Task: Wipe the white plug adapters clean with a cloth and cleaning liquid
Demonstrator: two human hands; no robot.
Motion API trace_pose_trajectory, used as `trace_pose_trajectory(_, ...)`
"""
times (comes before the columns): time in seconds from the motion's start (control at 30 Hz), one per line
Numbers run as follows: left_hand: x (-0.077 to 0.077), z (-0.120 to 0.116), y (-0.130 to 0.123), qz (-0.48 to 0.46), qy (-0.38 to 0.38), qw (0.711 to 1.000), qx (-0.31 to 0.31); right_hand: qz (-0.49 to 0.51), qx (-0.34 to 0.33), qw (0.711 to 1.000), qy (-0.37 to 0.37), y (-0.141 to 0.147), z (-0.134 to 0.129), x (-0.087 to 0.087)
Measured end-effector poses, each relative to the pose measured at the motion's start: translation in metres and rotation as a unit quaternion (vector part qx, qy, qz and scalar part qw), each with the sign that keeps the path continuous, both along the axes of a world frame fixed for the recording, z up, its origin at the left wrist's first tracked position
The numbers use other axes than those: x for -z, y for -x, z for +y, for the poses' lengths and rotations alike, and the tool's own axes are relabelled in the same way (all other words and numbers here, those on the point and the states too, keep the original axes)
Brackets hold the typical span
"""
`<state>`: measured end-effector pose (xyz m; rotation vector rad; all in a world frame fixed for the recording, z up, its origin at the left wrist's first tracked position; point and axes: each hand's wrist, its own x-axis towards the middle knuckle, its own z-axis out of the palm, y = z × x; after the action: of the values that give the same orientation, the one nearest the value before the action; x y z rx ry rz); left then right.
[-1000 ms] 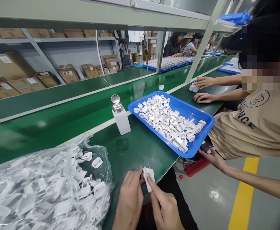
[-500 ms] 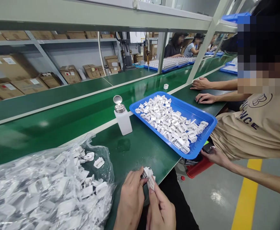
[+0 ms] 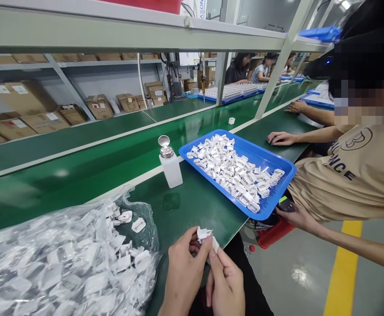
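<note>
My left hand pinches a small white plastic plug housing with short prongs, held above the table's front edge. My right hand is closed close beside it, fingertips on a small white piece that touches or nearly touches the housing; whether it is a folded wipe or a second part I cannot tell. To the left lies a clear plastic bag full of similar white housings, with a loose housing at its mouth. Farther forward, a blue tray bears many more.
A white pump bottle with a raised metal lid stands between bag and tray. Beyond the tray sits a small white cube-like part. At the right, a co-worker in a tan shirt sits close, a hand holding a dark device below the tray.
The housing has turned in my fingers, and my left thumb now reaches across toward my right fingertips. The view has tilted slightly upward. A co-worker's far hand has moved away.
</note>
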<state>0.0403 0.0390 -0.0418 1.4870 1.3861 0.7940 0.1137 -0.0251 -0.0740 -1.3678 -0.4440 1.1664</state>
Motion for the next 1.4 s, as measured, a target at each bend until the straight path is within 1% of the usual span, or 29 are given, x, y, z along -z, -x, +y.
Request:
trace_pose_trajectory(0.1, 0.002, -0.002, 0.003, -0.103, 0.043, 0.994, 0.005, -0.017, -0.004, 1.0, -0.008, -0.002, -0.001, -0.002)
trace_pose_trajectory(0.27, 0.007, -0.006, 0.007, -0.166, 0.061, 0.984, -0.003, -0.008, 0.006, 1.0, -0.001, -0.009, 0.0, -0.006)
trace_pose_trajectory(0.33, 0.007, -0.009, 0.005, -0.197, 0.065, 0.978, 0.0, 0.012, 0.009, 1.0, -0.007, -0.012, 0.0, -0.005)
trace_pose_trajectory(0.4, 0.007, -0.012, 0.003, -0.21, 0.063, 0.976, -0.001, 0.038, 0.013, 0.999, -0.018, -0.014, 0.0, -0.003)
trace_pose_trajectory(0.5, 0.009, -0.017, 0.003, -0.182, 0.045, 0.982, 0.015, 0.087, 0.023, 0.995, -0.034, -0.016, 0.001, 0.002)
trace_pose_trajectory(0.6, 0.014, -0.022, 0.006, -0.099, -0.014, 0.995, 0.031, 0.155, 0.018, 0.987, -0.039, -0.018, 0.003, 0.004)
trace_pose_trajectory(0.63, 0.016, -0.023, 0.007, -0.07, -0.034, 0.997, 0.02, 0.17, 0.011, 0.985, -0.037, -0.019, 0.003, 0.004)
trace_pose_trajectory(0.7, 0.018, -0.024, 0.007, -0.036, -0.062, 0.997, -0.021, 0.174, -0.01, 0.984, -0.028, -0.019, 0.001, 0.001)
trace_pose_trajectory(0.77, 0.018, -0.023, 0.007, -0.039, -0.061, 0.996, -0.058, 0.148, -0.021, 0.989, -0.016, -0.017, -0.001, -0.002)
trace_pose_trajectory(0.8, 0.018, -0.022, 0.007, -0.049, -0.056, 0.995, -0.065, 0.13, -0.022, 0.991, -0.009, -0.015, -0.003, -0.003)
trace_pose_trajectory(0.9, 0.015, -0.019, 0.009, -0.063, -0.055, 0.995, -0.056, 0.053, -0.018, 0.998, 0.007, -0.011, -0.008, -0.005)
trace_pose_trajectory(0.97, 0.014, -0.017, 0.013, -0.048, -0.074, 0.995, -0.047, -0.025, -0.013, 1.0, 0.002, -0.009, -0.01, -0.004)
trace_pose_trajectory(1.03, 0.014, -0.016, 0.019, -0.02, -0.097, 0.994, -0.041, -0.121, -0.002, 0.992, -0.026, -0.011, -0.012, 0.0)
trace_pose_trajectory(1.07, 0.015, -0.015, 0.022, -0.002, -0.114, 0.993, -0.04, -0.172, 0.002, 0.984, -0.052, -0.013, -0.012, 0.003)
trace_pose_trajectory(1.13, 0.015, -0.014, 0.029, 0.039, -0.16, 0.986, -0.03, -0.268, -0.008, 0.956, -0.117, -0.02, -0.011, 0.008)
trace_pose_trajectory(1.2, 0.016, -0.012, 0.035, 0.068, -0.211, 0.975, 0.0, -0.34, -0.05, 0.922, -0.176, -0.029, -0.008, 0.012)
trace_pose_trajectory(1.27, 0.017, -0.009, 0.039, 0.082, -0.248, 0.965, 0.037, -0.377, -0.121, 0.894, -0.207, -0.038, -0.003, 0.014)
trace_pose_trajectory(1.33, 0.02, -0.007, 0.041, 0.089, -0.278, 0.955, 0.057, -0.382, -0.192, 0.878, -0.215, -0.044, 0.001, 0.014)
trace_pose_trajectory(1.4, 0.024, -0.006, 0.041, 0.097, -0.301, 0.947, 0.059, -0.371, -0.231, 0.875, -0.208, -0.047, 0.003, 0.014)
